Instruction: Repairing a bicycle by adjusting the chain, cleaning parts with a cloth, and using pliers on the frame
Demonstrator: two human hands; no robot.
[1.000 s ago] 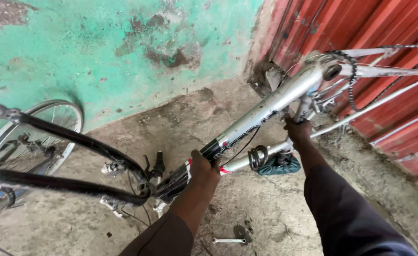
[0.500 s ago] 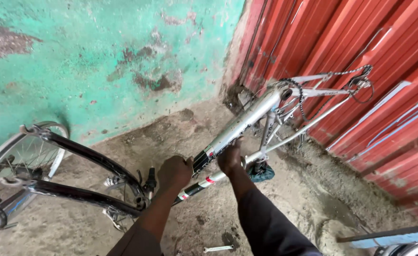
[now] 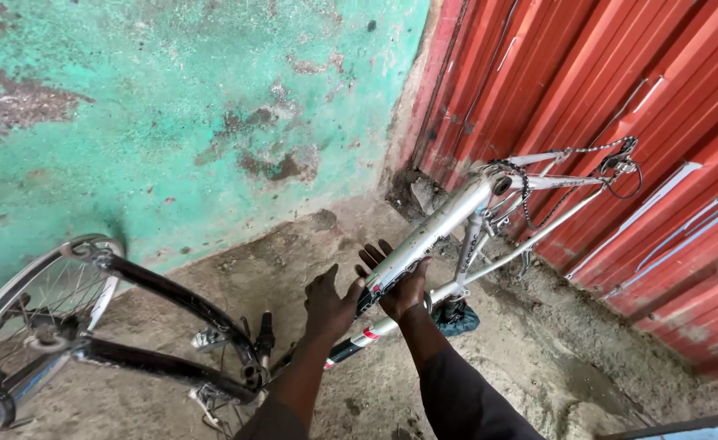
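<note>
Frame first: silver bicycle frame [image 3: 457, 224] lies upside down and wheelless on the dirt floor [image 3: 538, 358], leaning toward the corner where the green wall [image 3: 171, 122] meets the red corrugated metal [image 3: 620, 81]. Its thick main tube runs up from the hands toward that corner, and a loose chain [image 3: 563, 163] droops over the thin rear stays at the frame's far end. The left hand [image 3: 330, 305] hovers just beside the lower end of the main tube, fingers spread and apart, gripping nothing. The right hand [image 3: 400, 289] sits under and against the same tube with its fingers open too; it looks to be cradling rather than clamped, though the tube hides the palm. A blue-green saddle [image 3: 457, 319] rests on the ground just below the frame (near the right wrist). To the left of the frame lies a black bicycle frame [image 3: 171, 326] with a spoked wheel [image 3: 41, 301] fitted. As a judgement, setting the silver frame against the corner seems nearly finished: it appears to rest on its own, and only drawing the hands clear remains
</note>
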